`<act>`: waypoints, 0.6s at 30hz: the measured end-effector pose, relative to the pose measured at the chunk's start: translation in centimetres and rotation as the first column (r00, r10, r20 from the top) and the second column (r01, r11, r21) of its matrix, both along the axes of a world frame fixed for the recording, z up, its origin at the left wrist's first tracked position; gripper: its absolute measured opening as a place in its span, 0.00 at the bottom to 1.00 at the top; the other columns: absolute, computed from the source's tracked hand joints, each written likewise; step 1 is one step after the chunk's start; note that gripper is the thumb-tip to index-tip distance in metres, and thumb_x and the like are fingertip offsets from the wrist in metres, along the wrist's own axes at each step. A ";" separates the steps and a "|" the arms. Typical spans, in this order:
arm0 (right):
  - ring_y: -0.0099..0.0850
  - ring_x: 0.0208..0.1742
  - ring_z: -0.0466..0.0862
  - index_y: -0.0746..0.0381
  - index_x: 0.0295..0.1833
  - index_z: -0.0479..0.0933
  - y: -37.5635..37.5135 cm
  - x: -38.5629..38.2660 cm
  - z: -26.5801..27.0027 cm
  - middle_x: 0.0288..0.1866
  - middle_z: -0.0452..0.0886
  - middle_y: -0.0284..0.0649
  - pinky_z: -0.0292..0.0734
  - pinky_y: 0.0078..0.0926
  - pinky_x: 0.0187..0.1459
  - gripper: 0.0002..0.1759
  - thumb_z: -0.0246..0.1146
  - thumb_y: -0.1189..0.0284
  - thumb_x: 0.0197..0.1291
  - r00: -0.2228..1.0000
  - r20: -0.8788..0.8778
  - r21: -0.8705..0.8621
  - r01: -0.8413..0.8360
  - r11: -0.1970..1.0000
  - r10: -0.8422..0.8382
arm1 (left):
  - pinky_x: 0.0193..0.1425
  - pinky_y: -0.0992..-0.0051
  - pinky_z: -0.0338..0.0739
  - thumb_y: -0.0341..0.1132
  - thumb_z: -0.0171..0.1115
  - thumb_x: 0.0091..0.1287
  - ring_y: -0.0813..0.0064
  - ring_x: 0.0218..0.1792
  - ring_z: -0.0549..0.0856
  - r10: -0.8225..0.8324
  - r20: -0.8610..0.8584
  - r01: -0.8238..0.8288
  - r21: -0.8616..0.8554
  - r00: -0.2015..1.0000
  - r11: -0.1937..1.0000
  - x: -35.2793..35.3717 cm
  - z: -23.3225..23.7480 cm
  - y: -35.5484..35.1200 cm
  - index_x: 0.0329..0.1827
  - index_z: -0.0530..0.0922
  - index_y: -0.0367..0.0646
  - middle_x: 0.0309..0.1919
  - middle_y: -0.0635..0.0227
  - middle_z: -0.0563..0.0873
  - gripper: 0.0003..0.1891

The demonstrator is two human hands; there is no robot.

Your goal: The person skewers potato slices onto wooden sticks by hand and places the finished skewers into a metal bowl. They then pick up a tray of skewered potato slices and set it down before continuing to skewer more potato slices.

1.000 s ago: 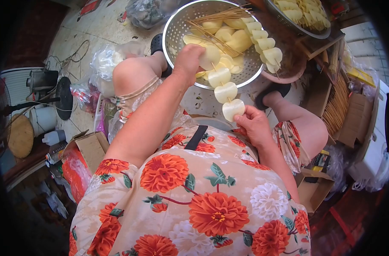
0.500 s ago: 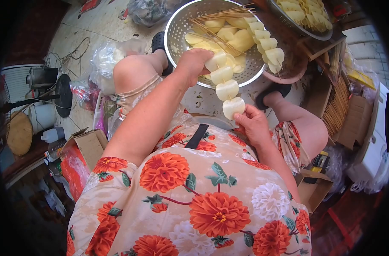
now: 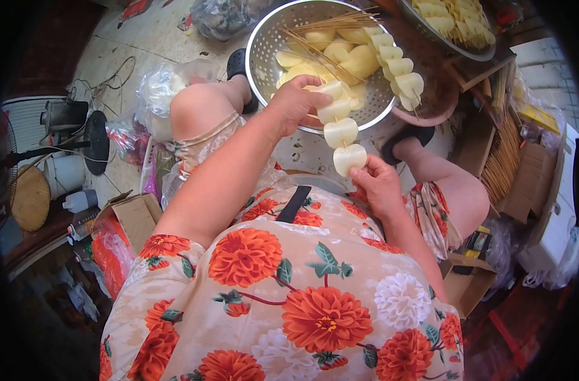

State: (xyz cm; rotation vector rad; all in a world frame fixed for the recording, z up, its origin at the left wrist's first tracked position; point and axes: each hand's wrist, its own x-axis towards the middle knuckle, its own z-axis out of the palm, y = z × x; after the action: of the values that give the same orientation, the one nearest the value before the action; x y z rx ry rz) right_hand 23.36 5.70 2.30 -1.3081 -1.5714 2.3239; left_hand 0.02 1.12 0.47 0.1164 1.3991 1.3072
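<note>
The perforated metal bowl point(image 3: 261, 54) sits far, between the feet, apparently to keep loose slices point(image 3: 359, 61) and bare sticks point(image 3: 332, 23) within reach. The left hand point(image 3: 292, 103) pinches the far end of the threaded slices point(image 3: 340, 133); the right hand point(image 3: 379, 187) pinches the near end, likely steadying them.

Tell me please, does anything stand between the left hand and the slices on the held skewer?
Nothing visible does: the left hand touches the upper slices directly, and the right hand holds the lowest slice.
</note>
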 end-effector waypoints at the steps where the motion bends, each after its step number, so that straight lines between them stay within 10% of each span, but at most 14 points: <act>1: 0.14 0.23 0.70 0.64 0.45 0.77 0.0 0.0 0.0 0.26 0.75 0.26 0.65 0.13 0.24 0.10 0.63 0.74 0.58 1.000 0.001 -0.002 0.005 1.000 -0.005 | 0.36 0.64 0.84 0.28 0.65 0.58 0.64 0.40 0.85 0.001 0.000 -0.001 0.001 1.000 1.000 0.0 0.0 0.0 0.56 0.68 0.39 0.45 0.58 0.81 0.23; 13: 0.14 0.22 0.69 0.64 0.46 0.78 0.2 -0.3 -0.2 0.25 0.76 0.28 0.64 0.12 0.24 0.11 0.64 0.74 0.57 0.996 -0.048 -0.047 0.076 0.996 -0.078 | 0.31 0.72 0.83 0.31 0.66 0.59 0.68 0.36 0.86 -0.076 -0.044 0.075 -0.010 0.996 0.997 -0.9 0.8 0.4 0.56 0.67 0.44 0.43 0.62 0.82 0.23; 16: 0.14 0.22 0.69 0.64 0.45 0.78 0.8 -0.2 -0.5 0.25 0.75 0.28 0.63 0.11 0.23 0.10 0.64 0.74 0.57 0.984 -0.097 -0.023 0.145 0.989 -0.147 | 0.31 0.75 0.81 0.36 0.67 0.59 0.71 0.35 0.85 -0.097 -0.210 0.069 -0.137 0.973 0.988 -3.7 1.2 1.0 0.59 0.67 0.43 0.43 0.62 0.81 0.26; 18: 0.13 0.22 0.68 0.64 0.45 0.77 1.1 -0.3 -0.3 0.26 0.75 0.28 0.63 0.11 0.23 0.10 0.64 0.76 0.57 0.965 -0.126 0.007 0.232 0.973 -0.229 | 0.34 0.74 0.80 0.38 0.68 0.57 0.71 0.35 0.85 -0.034 -0.613 -0.069 -0.143 0.789 0.987 -6.2 0.5 1.2 0.56 0.72 0.41 0.41 0.61 0.83 0.25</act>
State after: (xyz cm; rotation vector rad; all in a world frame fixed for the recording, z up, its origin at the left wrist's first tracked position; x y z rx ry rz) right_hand 23.05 6.83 2.01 -1.2405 -1.3263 2.1941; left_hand -6.17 2.35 0.93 0.4589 2.0596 1.2138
